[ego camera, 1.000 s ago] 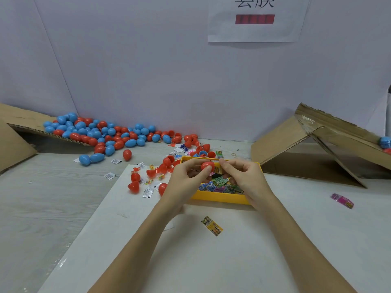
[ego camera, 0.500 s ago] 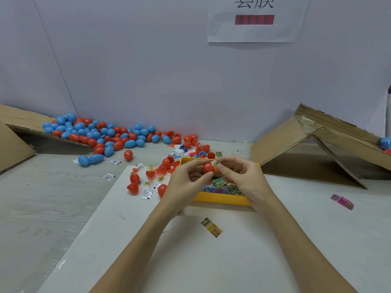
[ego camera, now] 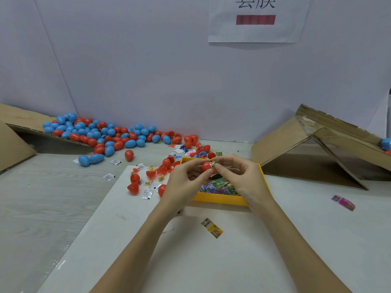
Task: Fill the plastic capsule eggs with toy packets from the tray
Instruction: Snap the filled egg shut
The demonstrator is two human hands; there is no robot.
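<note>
Seen from above, a person's left hand (ego camera: 186, 182) grips a red capsule egg half (ego camera: 206, 166) over a yellow tray (ego camera: 220, 199) of toy packets (ego camera: 220, 185) on a white table (ego camera: 254, 250). The right hand (ego camera: 243, 178) pinches a small folded packet (ego camera: 214, 164) against the egg's opening. A pile of red and blue eggs (ego camera: 105, 134) lies far left by the wall.

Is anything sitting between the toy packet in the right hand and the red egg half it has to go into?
Nothing visible. The right hand pinches the small toy packet right at the red plastic egg half held by the left hand, above the yellow plastic tray.
</note>
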